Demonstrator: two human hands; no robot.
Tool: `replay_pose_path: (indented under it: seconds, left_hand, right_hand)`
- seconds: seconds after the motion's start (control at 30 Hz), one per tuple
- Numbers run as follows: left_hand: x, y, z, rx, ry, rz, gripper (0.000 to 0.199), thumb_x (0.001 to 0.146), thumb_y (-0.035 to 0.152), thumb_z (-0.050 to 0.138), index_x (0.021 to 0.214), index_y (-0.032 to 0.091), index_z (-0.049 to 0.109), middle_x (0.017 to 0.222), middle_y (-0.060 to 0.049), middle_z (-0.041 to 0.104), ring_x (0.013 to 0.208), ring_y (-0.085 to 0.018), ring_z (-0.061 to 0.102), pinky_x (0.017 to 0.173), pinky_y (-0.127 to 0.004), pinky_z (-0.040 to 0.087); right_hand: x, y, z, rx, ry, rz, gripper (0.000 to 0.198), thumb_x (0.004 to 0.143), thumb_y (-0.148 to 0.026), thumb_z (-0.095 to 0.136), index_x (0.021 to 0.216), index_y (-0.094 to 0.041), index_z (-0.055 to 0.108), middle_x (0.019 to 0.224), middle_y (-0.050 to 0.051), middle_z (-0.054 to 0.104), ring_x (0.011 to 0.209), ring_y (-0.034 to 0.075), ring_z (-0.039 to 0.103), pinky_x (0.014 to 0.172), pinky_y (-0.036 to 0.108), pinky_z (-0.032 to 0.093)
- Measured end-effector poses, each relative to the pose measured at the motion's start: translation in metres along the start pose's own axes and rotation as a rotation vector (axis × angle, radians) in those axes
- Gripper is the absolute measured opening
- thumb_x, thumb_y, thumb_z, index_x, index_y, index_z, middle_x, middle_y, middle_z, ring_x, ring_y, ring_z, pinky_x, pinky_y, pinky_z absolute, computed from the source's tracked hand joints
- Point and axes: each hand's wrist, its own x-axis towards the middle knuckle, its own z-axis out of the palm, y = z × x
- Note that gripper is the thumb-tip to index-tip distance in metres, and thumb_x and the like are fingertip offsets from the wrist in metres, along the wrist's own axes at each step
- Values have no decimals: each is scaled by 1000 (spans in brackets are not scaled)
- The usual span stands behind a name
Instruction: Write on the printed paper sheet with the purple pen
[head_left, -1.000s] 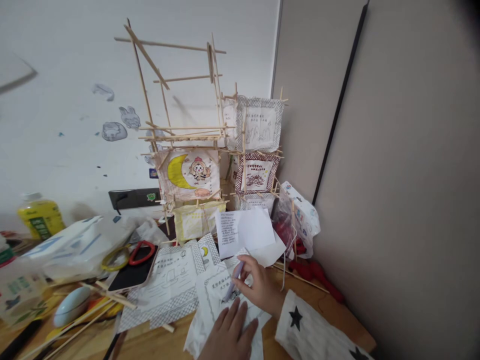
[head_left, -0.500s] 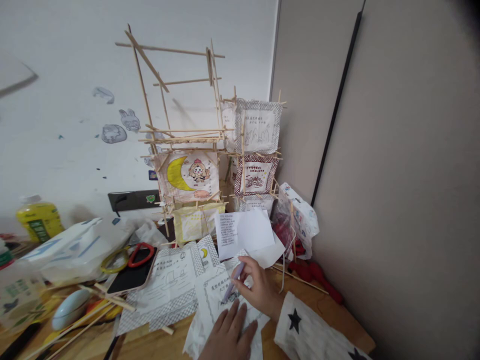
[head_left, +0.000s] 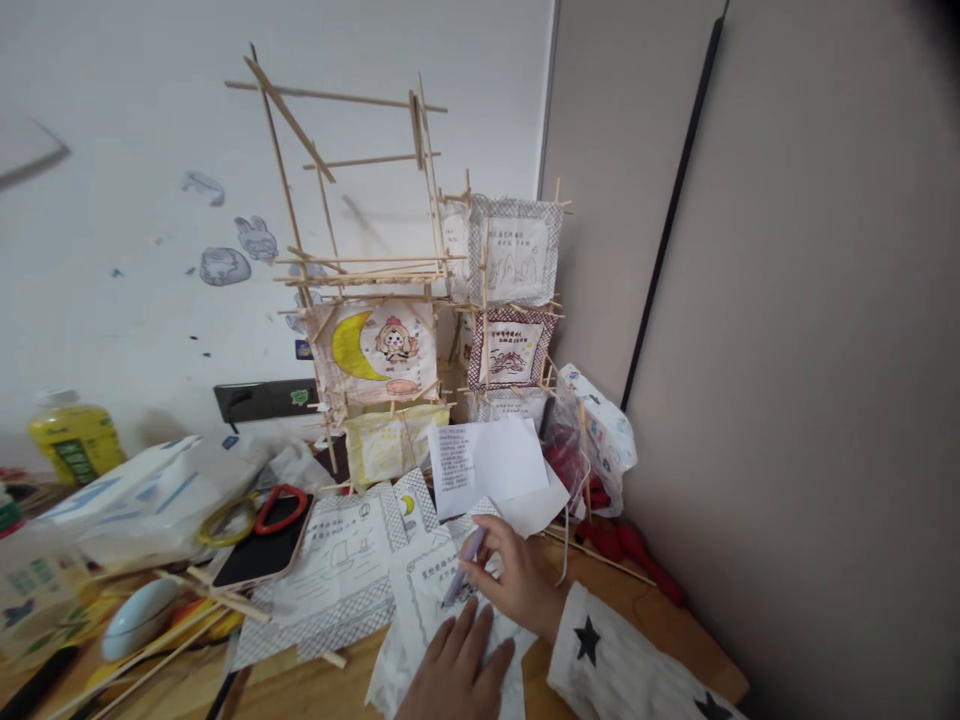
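The right hand (head_left: pixel 514 570) pinches a purple pen (head_left: pixel 466 565) between the thumb and fingers. The pen leans, with its low end down by a dark drawing on a white paper (head_left: pixel 420 590); it is too small to tell if the tip touches. The left hand (head_left: pixel 461 665) lies flat on the same paper, just below the pen, with its fingers a little spread. This paper is on the wooden desk (head_left: pixel 675 620) and has some writing above the drawing. The right arm has a white sleeve (head_left: pixel 630 660) with black stars. Just to the left of the paper is a sheet with a boat drawn on it (head_left: pixel 330 570), and a dark phone (head_left: pixel 259 555) lies by that. Behind the hands is a white page with writing (head_left: pixel 491 465). At the back stands a tall stick frame (head_left: pixel 360 278), and a picture with a big yellow moon (head_left: pixel 375 350) is on it.
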Motion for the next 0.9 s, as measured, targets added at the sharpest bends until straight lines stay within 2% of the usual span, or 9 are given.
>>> replay_pose_path:
  seconds: [0.17, 0.33, 0.4, 0.5, 0.6, 0.9]
  left_hand:
    - [0, 0, 1, -13, -6, -1, 31, 88, 27, 51, 120, 27, 52, 120, -8, 57, 108, -25, 54, 84, -35, 46]
    - [0, 0, 1, 2, -12, 0, 37, 85, 21, 52, 121, 27, 50, 122, -8, 56, 108, -25, 53, 85, -35, 45]
    - [0, 0, 1, 13, -14, 8, 40, 82, 17, 53, 122, 26, 50, 121, -8, 56, 108, -26, 53, 85, -35, 46]
    - [0, 0, 2, -6, 12, -8, 34, 86, 23, 53, 119, 27, 52, 119, -7, 57, 106, -25, 54, 84, -35, 46]
    - [0, 1, 2, -24, 27, -18, 29, 89, 30, 50, 118, 27, 53, 118, -7, 58, 106, -25, 54, 85, -34, 45]
    - [-1, -1, 5, -5, -39, 9, 35, 88, 25, 50, 122, 27, 49, 121, -8, 56, 109, -25, 53, 85, -35, 46]
  right_hand:
    - [-1, 3, 0, -24, -60, 11, 47, 82, -19, 57, 126, -21, 39, 88, 3, 65, 72, 15, 61, 70, 30, 52]
    - [-1, 2, -1, -48, 21, 11, 45, 83, -21, 57, 125, -20, 40, 91, 5, 65, 73, 16, 62, 72, 31, 51]
    - [0, 2, -1, -39, -11, 32, 46, 83, -20, 57, 125, -21, 39, 90, 4, 65, 74, 16, 62, 72, 31, 51]
    - [1, 1, -1, -29, -77, 65, 47, 82, -19, 57, 126, -23, 40, 89, 3, 65, 74, 16, 61, 72, 31, 51]
    - [2, 2, -1, -38, -69, 68, 47, 82, -20, 58, 125, -21, 41, 89, 3, 64, 74, 16, 61, 73, 31, 51]
    - [3, -5, -3, -32, -35, 46, 45, 81, -19, 57, 124, -20, 42, 89, 4, 66, 73, 16, 63, 74, 31, 51]
